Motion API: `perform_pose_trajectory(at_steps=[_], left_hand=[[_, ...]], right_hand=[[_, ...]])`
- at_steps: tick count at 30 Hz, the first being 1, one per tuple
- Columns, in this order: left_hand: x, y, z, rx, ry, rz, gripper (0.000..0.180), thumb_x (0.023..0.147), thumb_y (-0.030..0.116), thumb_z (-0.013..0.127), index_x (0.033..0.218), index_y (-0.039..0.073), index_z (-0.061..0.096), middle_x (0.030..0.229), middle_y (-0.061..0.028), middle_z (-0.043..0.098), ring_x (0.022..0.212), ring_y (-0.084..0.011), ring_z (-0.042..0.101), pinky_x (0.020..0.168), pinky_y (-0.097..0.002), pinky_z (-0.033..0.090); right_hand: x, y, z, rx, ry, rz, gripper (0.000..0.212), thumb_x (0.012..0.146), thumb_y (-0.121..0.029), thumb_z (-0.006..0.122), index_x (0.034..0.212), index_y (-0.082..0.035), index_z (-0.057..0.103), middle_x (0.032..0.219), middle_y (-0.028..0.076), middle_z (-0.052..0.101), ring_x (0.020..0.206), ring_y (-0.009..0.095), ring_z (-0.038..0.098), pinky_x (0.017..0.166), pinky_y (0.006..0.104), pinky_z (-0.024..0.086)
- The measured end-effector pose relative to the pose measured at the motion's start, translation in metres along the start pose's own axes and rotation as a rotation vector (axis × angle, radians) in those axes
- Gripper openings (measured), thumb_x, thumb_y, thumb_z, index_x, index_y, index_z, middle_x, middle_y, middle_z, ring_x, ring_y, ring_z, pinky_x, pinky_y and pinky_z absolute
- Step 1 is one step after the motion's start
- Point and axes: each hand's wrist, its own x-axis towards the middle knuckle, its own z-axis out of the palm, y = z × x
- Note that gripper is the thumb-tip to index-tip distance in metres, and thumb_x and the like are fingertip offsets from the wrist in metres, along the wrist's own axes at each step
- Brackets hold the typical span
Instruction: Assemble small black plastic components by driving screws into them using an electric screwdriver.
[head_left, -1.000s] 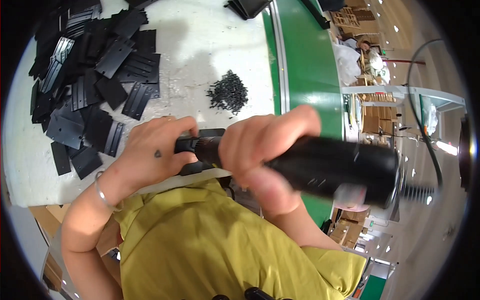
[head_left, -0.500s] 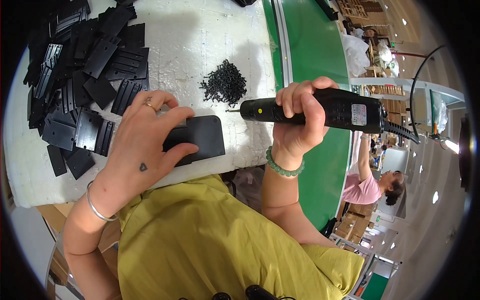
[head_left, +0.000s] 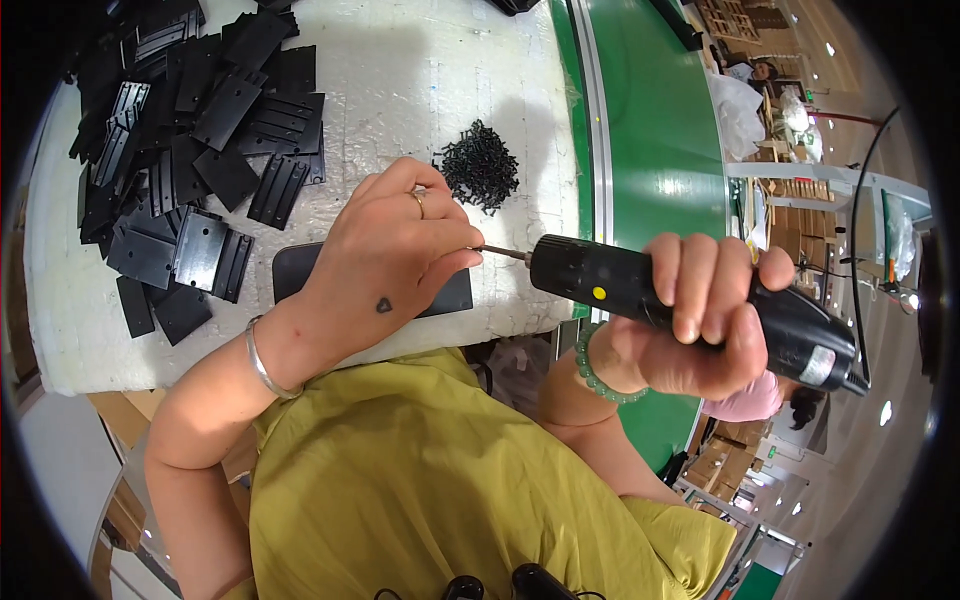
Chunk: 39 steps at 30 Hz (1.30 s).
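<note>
My right hand is wrapped round a black electric screwdriver, whose thin bit points left. The bit's tip meets the fingertips of my left hand, which are pinched together. Whatever small dark thing they may hold there is too tiny to make out. Beneath my left hand and wrist lies a flat black plate with rounded corners, mostly covered. Just beyond my left fingers sits a heap of small black screws.
Many black plates, some ribbed, form a loose pile on the left of the white worktop. A green surface with a metal rail runs along the right. The screwdriver's cord rises at the far right. Other people are in the background.
My left hand has left the plate's edge and closed its fingers at the bit's tip. My right hand has moved right and nearer, tilting the screwdriver. The whole view has shifted slightly.
</note>
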Motion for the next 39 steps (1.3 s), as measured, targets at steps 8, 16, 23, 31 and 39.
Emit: perform_pose_trajectory(at_steps=[8, 16, 23, 31, 39], left_hand=[[-0.006, 0.011, -0.008, 0.012, 0.034, 0.007, 0.013, 0.068, 0.002, 0.070, 0.080, 0.004, 0.064, 0.078, -0.0046, 0.062, 0.086, -0.0269, 0.054, 0.072, -0.0340, 0.044], [-0.015, 0.014, -0.016, 0.148, -0.113, 0.141, 0.019, 0.064, -0.001, 0.068, 0.081, 0.005, 0.062, 0.078, -0.0047, 0.061, 0.086, -0.0246, 0.055, 0.069, -0.0338, 0.045], [-0.040, 0.011, -0.024, -0.006, -0.110, -0.081, 0.029, 0.066, -0.003, 0.067, 0.094, 0.006, 0.063, 0.091, -0.0067, 0.062, 0.093, -0.0288, 0.055, 0.079, -0.0359, 0.045], [-0.048, 0.007, -0.044, 0.272, -0.067, -0.263, 0.052, 0.071, 0.016, 0.071, 0.119, 0.008, 0.052, 0.110, -0.0128, 0.054, 0.100, -0.0310, 0.049, 0.086, -0.0364, 0.041], [-0.060, -0.002, -0.038, 0.256, -0.133, -0.331, 0.039, 0.069, 0.028, 0.072, 0.097, 0.006, 0.058, 0.080, -0.0089, 0.054, 0.077, -0.0293, 0.053, 0.067, -0.0368, 0.042]], right_hand=[[-0.001, -0.006, 0.008, 0.007, -0.081, -0.029, 0.031, 0.079, -0.008, 0.052, 0.108, -0.009, 0.042, 0.061, -0.002, 0.045, 0.050, 0.009, 0.045, 0.051, 0.0235, 0.037], [0.004, -0.008, 0.021, -0.070, -0.241, 0.123, 0.027, 0.071, -0.008, 0.058, 0.095, -0.011, 0.046, 0.059, -0.006, 0.050, 0.049, 0.005, 0.050, 0.051, 0.0180, 0.042], [-0.004, 0.006, 0.034, -0.105, -0.289, 0.132, 0.029, 0.073, -0.010, 0.058, 0.100, -0.012, 0.046, 0.060, -0.007, 0.048, 0.048, 0.004, 0.047, 0.049, 0.0180, 0.038], [-0.021, 0.019, 0.047, -0.141, -0.383, 0.249, 0.033, 0.075, -0.010, 0.059, 0.104, -0.014, 0.043, 0.060, -0.006, 0.047, 0.047, 0.007, 0.046, 0.046, 0.0210, 0.039], [-0.029, 0.026, 0.055, -0.198, -0.325, 0.295, 0.031, 0.073, -0.008, 0.061, 0.096, -0.014, 0.042, 0.058, -0.005, 0.047, 0.043, 0.008, 0.045, 0.044, 0.0234, 0.039]])
